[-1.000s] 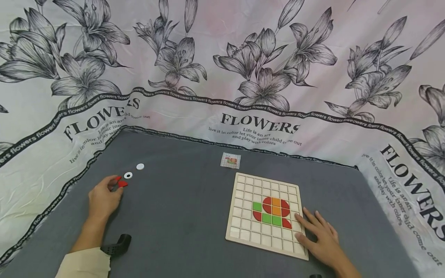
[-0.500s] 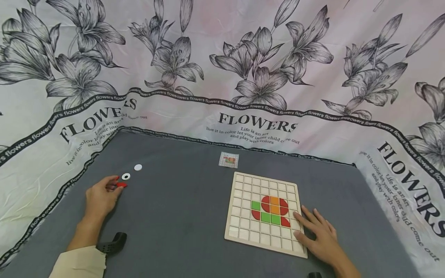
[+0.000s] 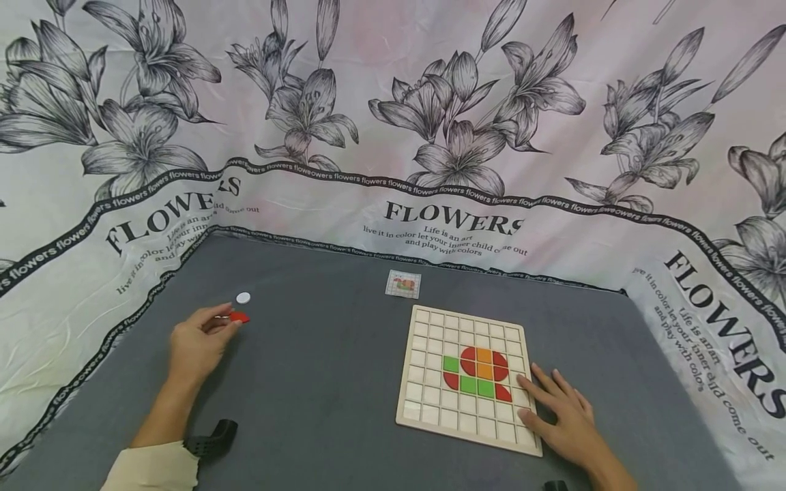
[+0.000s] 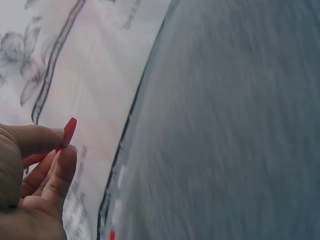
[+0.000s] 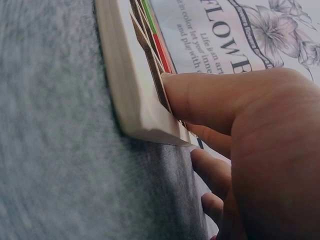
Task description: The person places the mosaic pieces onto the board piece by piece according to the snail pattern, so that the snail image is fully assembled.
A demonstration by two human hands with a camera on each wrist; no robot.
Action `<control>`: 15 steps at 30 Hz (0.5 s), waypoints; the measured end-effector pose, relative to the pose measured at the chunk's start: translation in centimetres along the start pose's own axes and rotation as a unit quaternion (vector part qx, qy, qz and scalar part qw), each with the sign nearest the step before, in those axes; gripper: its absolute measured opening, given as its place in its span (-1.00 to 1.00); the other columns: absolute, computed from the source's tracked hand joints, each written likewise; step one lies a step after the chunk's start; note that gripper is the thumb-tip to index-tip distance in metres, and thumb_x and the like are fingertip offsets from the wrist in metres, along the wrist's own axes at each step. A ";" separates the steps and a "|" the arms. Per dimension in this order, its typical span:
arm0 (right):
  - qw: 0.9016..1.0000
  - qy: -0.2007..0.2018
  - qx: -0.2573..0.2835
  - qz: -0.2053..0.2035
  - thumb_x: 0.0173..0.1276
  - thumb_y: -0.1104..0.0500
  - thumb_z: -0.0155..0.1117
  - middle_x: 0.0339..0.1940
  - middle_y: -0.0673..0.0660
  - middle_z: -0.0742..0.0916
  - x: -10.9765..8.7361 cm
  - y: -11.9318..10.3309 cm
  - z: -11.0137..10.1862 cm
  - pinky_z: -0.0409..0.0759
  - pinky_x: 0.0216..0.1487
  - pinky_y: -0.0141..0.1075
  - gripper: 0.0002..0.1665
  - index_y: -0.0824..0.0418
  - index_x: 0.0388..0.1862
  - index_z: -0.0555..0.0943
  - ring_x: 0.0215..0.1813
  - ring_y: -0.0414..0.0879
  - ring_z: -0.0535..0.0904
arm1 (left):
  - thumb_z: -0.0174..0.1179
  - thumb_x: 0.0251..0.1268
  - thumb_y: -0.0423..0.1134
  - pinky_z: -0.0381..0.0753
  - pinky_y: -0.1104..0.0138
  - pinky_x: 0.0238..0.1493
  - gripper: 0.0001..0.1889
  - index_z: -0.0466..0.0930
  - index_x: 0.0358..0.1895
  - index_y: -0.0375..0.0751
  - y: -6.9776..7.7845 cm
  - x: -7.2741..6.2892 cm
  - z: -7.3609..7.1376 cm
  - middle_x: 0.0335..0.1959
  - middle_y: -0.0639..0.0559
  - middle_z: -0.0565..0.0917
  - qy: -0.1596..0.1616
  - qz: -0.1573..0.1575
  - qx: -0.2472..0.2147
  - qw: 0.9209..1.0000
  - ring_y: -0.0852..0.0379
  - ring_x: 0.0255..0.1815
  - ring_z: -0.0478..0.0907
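My left hand (image 3: 199,341) pinches a small red tile (image 4: 70,131) between thumb and fingertips, well left of the board. More red shows further inside the grip in the left wrist view. From the head, a red tile with a curved edge (image 3: 239,317) sticks out past those fingertips. Just beyond it lies a white disc (image 3: 243,298). A wooden grid board (image 3: 430,416) bears red, orange and green tiles (image 3: 477,387) in its middle cells. My right hand (image 3: 561,416) rests at the board's right edge, fingers spread, with thumb and index finger over the rim.
A small picture card (image 3: 403,284) with a coloured grid design lies behind the board. Grey cloth (image 3: 319,382) covers the table, and a flower-printed curtain (image 3: 454,225) borders its back and sides. Black wrist straps show at both wrists.
My left hand drew slightly back, then moved right with the red tile. The white ring beside its fingertips is now hidden from the head view. My right hand stays at the board.
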State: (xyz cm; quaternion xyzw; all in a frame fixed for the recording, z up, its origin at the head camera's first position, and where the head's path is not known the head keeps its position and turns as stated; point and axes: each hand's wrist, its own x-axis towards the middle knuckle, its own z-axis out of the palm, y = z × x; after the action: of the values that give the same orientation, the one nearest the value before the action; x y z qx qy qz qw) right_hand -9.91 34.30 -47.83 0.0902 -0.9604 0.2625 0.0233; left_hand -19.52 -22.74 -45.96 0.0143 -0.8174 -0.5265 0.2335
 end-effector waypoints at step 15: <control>1.000 0.001 0.004 -0.004 0.33 -0.05 0.29 0.43 0.35 0.31 -0.1 -0.1 -0.1 -0.14 0.11 0.43 -0.34 0.18 0.35 0.46 0.41 0.46 0.00 | 0.34 0.01 -0.65 0.54 0.56 -0.23 -0.63 0.62 -0.03 -0.53 4.3 -0.4 6.8 -0.19 -0.33 0.62 -0.061 0.085 -0.120 0.987 0.09 -0.26 0.58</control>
State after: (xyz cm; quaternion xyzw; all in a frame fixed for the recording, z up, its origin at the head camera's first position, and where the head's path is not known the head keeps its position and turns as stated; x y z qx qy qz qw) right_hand -9.82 34.29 -47.75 0.0939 -0.9589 0.2664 0.0253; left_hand -20.90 -14.93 -44.62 -0.1153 -0.7589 -0.5993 0.2270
